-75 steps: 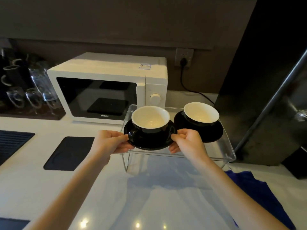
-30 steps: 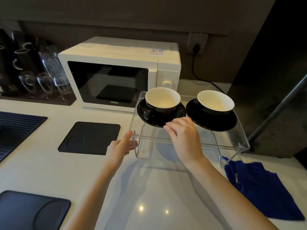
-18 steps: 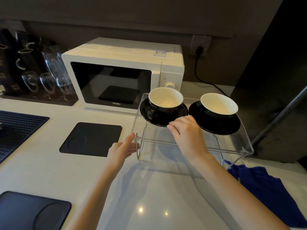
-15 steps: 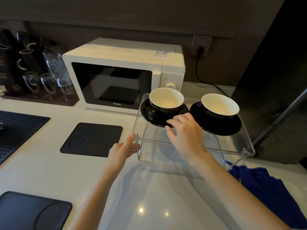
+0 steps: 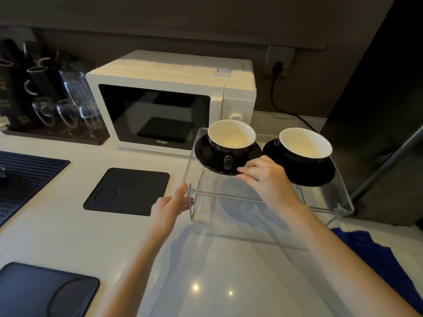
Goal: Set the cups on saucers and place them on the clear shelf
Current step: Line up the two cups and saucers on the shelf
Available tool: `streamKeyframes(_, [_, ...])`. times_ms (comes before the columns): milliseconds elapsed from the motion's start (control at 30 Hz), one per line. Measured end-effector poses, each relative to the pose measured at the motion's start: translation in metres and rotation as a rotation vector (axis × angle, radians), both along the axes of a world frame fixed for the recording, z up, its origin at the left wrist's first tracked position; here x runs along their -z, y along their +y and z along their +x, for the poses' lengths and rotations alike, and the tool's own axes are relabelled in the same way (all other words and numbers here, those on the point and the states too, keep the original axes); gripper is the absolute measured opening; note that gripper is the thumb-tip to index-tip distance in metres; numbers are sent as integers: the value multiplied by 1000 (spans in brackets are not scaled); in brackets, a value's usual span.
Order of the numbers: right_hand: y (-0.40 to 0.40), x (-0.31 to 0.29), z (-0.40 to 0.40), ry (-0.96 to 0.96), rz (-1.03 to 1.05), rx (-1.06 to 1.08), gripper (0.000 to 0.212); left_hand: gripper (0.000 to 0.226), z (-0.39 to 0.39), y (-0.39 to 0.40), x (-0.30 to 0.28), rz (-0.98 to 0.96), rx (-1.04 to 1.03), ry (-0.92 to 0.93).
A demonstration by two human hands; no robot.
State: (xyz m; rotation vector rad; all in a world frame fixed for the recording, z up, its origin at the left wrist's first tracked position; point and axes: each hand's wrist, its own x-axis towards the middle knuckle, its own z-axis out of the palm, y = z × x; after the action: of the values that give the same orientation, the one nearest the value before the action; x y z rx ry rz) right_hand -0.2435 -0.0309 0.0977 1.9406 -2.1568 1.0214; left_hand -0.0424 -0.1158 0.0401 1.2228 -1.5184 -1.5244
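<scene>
While standing side by side on top of the clear shelf (image 5: 270, 197), both cups already on saucers: left cup (image 5: 231, 139) on left saucer (image 5: 206, 156) with handle turned toward the camera, right cup (image 5: 305, 145) on right saucer (image 5: 320, 175), handle of that one out of sight. Right hand (image 5: 266, 177) over the front of the shelf, fingertips (image 5: 242, 170) touching the near rim of the left saucer, grip loose and part curled; cannot tell whether pinching the rim or merely resting on it, since the underside of the fingers is hidden. Left hand (image 5: 170, 207) with open grip, flat against the shelf's front left corner, fingers partly seen through the acrylic wall. Shelf edges hard to trace, right leg faint. Behind, white microwave (image 5: 160, 99) on the white table (image 5: 68, 236), its lower right corner hidden by the left cup. Dim glasses (image 5: 68, 106) at far left, hard to count. Black mat (image 5: 128, 191) near the left hand; second mat (image 5: 45, 291) and blue cloth (image 5: 384, 259) cut off by the frame edge
</scene>
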Motion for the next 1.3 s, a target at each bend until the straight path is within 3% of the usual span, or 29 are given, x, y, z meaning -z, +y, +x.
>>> streamKeyframes(133, [7, 2, -3, 55, -3, 103, 26, 55, 0, 1, -1, -6, -2, -10])
streamKeyframes(233, [18, 2, 16, 132, -211, 247, 19, 54, -1, 1, 0, -8, 0, -15])
streamKeyframes(300, [18, 1, 39, 154, -299, 226, 10, 53, -1, 1, 0, -11, -11, -18])
streamKeyframes(367, [7, -1, 61, 189, -215, 184, 6, 51, -1, 1, 1, -5, -21, -19])
streamKeyframes(467, [-18, -5, 92, 279, 78, 268, 22, 51, -2, 2, 1, -1, -28, -22])
streamKeyframes(533, [-27, -14, 104, 324, 134, 336, 29, 56, -3, 1, 0, -6, -38, -36])
streamKeyframes(633, [-34, -13, 102, 272, 218, 277, 19, 57, -3, 1, 0, -8, -38, -36])
streamKeyframes(700, [-30, -13, 93, 243, 152, 231, 10, 54, -2, 2, 0, -10, -26, -28])
streamKeyframes(800, [-23, -3, 74, 164, 51, 208, 24, 58, -2, 1, 0, -20, -13, -29])
streamKeyframes(900, [-10, 7, 50, 93, 15, 155, 4, 60, -2, 1, 0, -29, -13, -36])
streamKeyframes(1033, [6, -1, 29, 16, -46, 162, 19, 58, -1, 2, 0, -31, -2, -38])
streamKeyframes(1167, [-4, 0, 49, 139, -69, 160, 23, 68, -1, 3, 0, -34, -6, -10])
streamKeyframes(1300, [-16, 7, 51, 145, -81, 185, 21, 58, -1, 3, 0, -48, -10, -26])
